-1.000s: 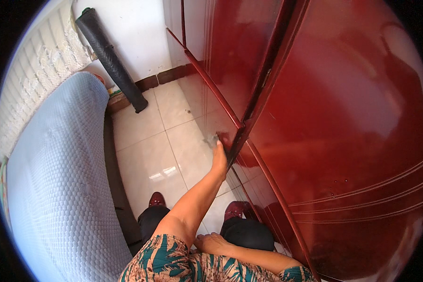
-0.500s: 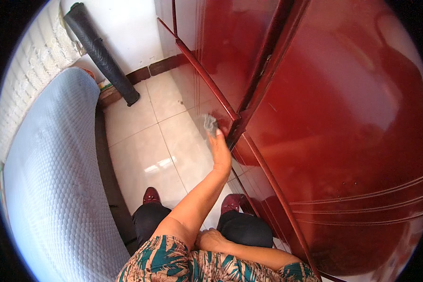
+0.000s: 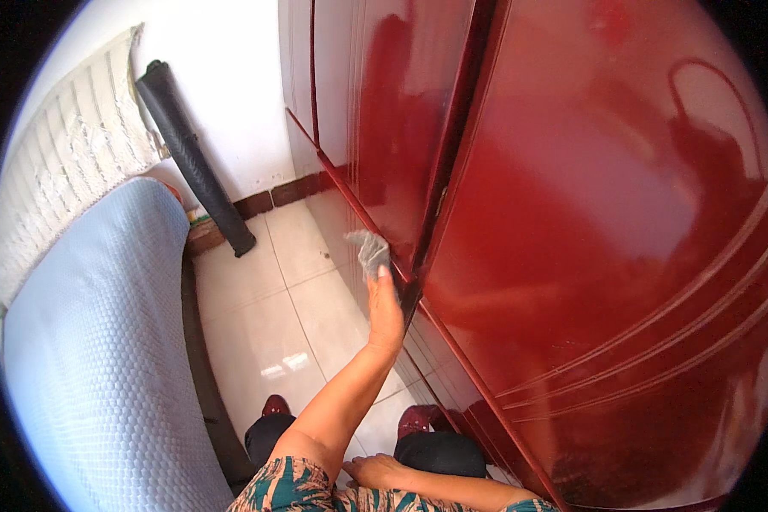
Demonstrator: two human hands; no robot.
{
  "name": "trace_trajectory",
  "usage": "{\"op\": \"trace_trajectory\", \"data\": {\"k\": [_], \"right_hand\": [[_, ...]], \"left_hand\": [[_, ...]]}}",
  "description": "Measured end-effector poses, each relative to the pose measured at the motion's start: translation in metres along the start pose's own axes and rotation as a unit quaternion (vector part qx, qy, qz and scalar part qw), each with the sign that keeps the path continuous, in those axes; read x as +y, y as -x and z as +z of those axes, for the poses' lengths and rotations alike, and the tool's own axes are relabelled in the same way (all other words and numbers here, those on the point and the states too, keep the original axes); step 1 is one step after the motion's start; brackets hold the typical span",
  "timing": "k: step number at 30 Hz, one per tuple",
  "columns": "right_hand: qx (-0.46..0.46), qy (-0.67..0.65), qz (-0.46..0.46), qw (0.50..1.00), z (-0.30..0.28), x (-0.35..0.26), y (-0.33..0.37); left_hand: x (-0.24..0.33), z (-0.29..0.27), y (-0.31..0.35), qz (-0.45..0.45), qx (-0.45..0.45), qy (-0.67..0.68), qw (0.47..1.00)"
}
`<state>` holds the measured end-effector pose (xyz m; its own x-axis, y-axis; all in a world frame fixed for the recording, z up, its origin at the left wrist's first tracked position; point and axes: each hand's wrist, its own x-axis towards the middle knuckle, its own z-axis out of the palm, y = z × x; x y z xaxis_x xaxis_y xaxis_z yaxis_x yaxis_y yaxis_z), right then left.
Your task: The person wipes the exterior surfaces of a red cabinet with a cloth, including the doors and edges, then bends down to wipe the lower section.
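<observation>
My left hand [image 3: 384, 294] reaches forward, closed on a crumpled grey cloth [image 3: 372, 253]. The cloth is against the dark red ledge [image 3: 350, 198] along the front of the glossy red wardrobe [image 3: 589, 230], and its loose end sticks out to the left. Part of the fingers is hidden behind the hand and cloth. Low in the picture, my right hand [image 3: 375, 469] lies across my lap near the knees, with its fingers loosely stretched and nothing seen in them.
A bed with a pale blue quilted cover [image 3: 102, 341] runs along the left. A black rolled-up tube [image 3: 198, 158] leans on the white wall behind. Cream floor tiles [image 3: 247, 328] lie between bed and wardrobe. My dark red shoes [image 3: 275, 405] stand on them.
My left hand has shifted slightly left with the cloth along the wardrobe's ledge. The whole view has tilted, so the room sits lower in the picture. My right hand stays in my lap.
</observation>
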<state>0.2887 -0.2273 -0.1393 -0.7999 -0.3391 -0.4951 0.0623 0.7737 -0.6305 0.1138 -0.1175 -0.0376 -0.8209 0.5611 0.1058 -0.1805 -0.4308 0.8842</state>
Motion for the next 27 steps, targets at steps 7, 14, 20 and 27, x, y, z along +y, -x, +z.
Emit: {"op": "trace_trajectory", "data": {"k": [7,14,20,27], "right_hand": [[0.025,0.002,0.003,1.000,-0.005,-0.001,-0.006],[0.067,0.014,-0.004,0.998,0.003,0.016,-0.008],[0.028,0.019,0.020,0.999,0.008,0.020,-0.021],[0.029,0.016,-0.014,0.999,0.020,0.023,-0.041]], "left_hand": [[0.090,0.074,0.056,0.434,-0.184,-0.158,0.868],[0.086,0.095,0.097,0.666,-0.259,-0.338,0.613],[0.113,0.088,-0.001,0.494,-0.053,-0.312,0.810],[0.101,0.047,-0.110,0.227,0.074,-0.209,0.948]]}}
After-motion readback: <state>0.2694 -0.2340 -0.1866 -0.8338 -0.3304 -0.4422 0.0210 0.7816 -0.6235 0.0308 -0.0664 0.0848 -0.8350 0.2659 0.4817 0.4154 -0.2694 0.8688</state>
